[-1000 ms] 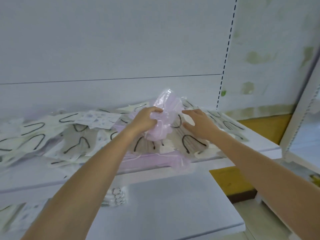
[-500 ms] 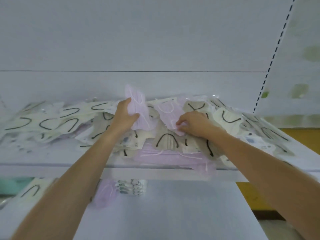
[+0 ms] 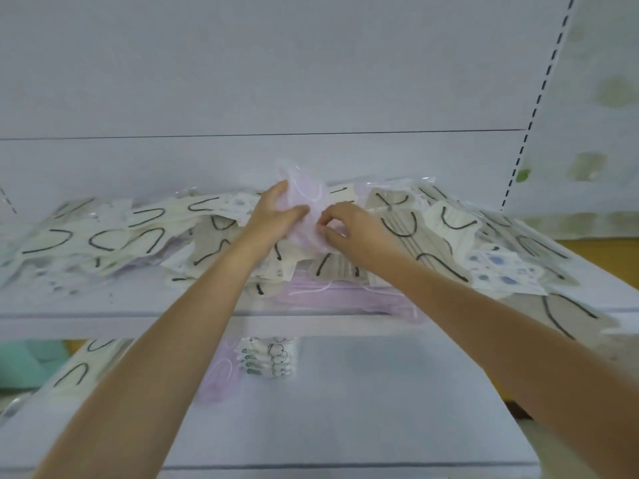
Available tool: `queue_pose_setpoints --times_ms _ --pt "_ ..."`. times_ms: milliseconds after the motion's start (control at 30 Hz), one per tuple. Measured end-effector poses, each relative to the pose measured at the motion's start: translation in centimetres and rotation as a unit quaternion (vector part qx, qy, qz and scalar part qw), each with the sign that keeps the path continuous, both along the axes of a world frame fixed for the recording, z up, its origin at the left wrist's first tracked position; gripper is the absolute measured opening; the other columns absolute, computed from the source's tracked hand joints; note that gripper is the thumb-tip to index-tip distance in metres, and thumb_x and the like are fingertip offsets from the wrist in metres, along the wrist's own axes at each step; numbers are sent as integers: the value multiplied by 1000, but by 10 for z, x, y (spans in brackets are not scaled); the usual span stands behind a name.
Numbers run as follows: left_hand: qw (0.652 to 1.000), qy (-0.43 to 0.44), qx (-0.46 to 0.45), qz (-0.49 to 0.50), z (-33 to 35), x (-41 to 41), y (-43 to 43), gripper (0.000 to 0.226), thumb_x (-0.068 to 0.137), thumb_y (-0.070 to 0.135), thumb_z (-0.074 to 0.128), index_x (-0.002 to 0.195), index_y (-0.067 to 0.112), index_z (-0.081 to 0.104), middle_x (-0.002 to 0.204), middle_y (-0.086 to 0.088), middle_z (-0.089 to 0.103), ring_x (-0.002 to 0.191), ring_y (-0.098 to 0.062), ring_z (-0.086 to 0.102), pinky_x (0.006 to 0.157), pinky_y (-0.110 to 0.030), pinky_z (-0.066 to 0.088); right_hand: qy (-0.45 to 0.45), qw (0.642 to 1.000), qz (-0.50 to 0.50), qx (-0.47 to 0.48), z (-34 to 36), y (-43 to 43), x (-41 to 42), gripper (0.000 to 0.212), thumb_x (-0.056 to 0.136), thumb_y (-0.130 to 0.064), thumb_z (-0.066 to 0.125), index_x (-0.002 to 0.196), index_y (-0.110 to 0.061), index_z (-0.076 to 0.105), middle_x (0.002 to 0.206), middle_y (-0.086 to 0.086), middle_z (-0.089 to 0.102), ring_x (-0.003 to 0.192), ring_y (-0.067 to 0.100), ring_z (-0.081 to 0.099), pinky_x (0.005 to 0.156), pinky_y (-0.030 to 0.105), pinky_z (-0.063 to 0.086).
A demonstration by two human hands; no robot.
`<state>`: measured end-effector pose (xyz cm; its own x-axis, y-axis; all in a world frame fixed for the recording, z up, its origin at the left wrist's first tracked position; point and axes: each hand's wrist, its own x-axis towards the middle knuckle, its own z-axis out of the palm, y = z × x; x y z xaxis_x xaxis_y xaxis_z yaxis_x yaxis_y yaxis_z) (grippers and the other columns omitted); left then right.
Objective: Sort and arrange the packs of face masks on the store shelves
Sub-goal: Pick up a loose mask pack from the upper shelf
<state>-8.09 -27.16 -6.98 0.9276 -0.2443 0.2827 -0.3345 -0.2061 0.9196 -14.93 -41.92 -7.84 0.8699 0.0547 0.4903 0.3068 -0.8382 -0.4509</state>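
Pink plastic: one crumpled clear-wrapped pack of pale pink face masks (image 3: 304, 200), held up at centre frame above the heap. Gripped from the left by the left hand (image 3: 273, 217), fingers curled round it; pinched at its lower right edge by the right hand (image 3: 349, 226). Beneath, strewn across the upper white shelf (image 3: 86, 307), cream and grey mask packs with black ear loops (image 3: 114, 236), too many to count. One flat pink pack (image 3: 345, 295) at the shelf's front, partly covered by both forearms. Below, a second white shelf (image 3: 345, 409).

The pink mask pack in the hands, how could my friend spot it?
Look at the upper shelf, heaped with cream mask packs with black loops. At the heap's middle, the left hand and right hand grip the pink pack. It is the only pink one lifted above the heap.
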Motion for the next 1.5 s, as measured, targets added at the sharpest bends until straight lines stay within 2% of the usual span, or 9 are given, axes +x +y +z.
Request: queue_pose_setpoints --times_ms 167,367,667,900,1000,1133,1267,1433,1500 --pt "995 -81 3 50 -2 -7 14 69 88 0 53 148 20 24 149 6 31 133 -10 32 106 -25 31 59 997 11 -50 -5 -5 -31 53 88 -40 60 135 -21 46 140 0 41 130 16 36 109 30 27" --pt "988 -121 30 88 -22 -29 57 44 89 0 53 132 11 51 136 -1 49 125 -13 45 99 -16 33 81 960 40 -265 -40 2 -78 43 90 -43 56 127 -24 57 132 -1 42 121 16 37 105 28 30" --pt "986 -96 50 126 -40 -55 95 59 87 0 54 142 9 34 145 -8 31 132 -18 33 109 -27 29 30 989 -78 121 -14 19 -77 10 89 -19 60 85 -15 68 79 -3 61 75 11 53 54 13 36" --pt "981 -128 14 146 -32 -74 99 51 94 10 52 141 8 34 144 -7 33 131 -15 34 104 -16 26 -80 914 -154 367 39 35 -51 9 88 -19 55 91 -16 63 67 -13 53 60 4 50 54 14 37" --pt "997 -63 -36 27 -28 -92 84 46 98 32 46 140 16 39 139 10 38 121 6 36 94 -3 31 -40 924 -70 375 34 71 -49 9 90 -17 57 97 -18 62 69 -12 56 55 -3 49 53 10 38" --pt "998 -20 -53 12 -37 -92 71 45 79 34 58 119 16 50 116 0 55 103 -12 54 75 -21 43 85 902 98 411 10 103 -51 21 95 -6 48 111 -4 62 89 5 64 76 10 60 70 12 47" --pt "996 -42 -58 53 -48 -80 83 42 83 -5 46 119 17 46 115 -7 56 101 -19 55 71 -21 47 54 961 30 269 -7 79 -61 24 94 -6 49 116 -8 60 108 5 63 93 10 58 85 23 47" --pt "992 -95 -23 78 -52 -63 111 79 86 -9 48 150 23 15 155 1 23 140 -14 27 111 -26 28 124 992 20 -34 -45 55 -80 38 89 -28 61 123 -13 53 120 0 58 112 14 51 92 21 37" --pt "991 -87 16 97 -54 -59 116 66 88 -7 49 146 18 29 151 1 29 138 -13 28 105 -14 23 98 989 4 -115 -59 57 -79 44 88 -33 61 126 -14 52 125 2 55 119 18 45 97 26 34"
